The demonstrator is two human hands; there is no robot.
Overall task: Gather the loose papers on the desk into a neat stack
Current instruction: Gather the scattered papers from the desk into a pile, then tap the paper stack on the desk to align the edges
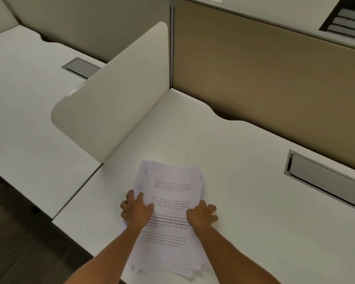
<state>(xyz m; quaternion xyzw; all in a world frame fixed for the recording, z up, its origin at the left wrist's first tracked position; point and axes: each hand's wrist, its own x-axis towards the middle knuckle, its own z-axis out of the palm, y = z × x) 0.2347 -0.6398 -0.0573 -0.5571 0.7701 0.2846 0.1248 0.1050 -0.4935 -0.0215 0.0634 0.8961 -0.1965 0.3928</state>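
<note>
Gripping papers [170, 203] by side edges: left hand [136, 211], right hand [202, 216]; forearms converging.

White printed papers [170, 210] lying flat on the white desk [244, 191] near its front edge, gathered into one loose pile. Black text in short paragraphs on the top sheet, one block in bold. Edges not squared: sheets fanned out at the far left corner and at the near end, with a lower page peeking out along the left side.
</note>
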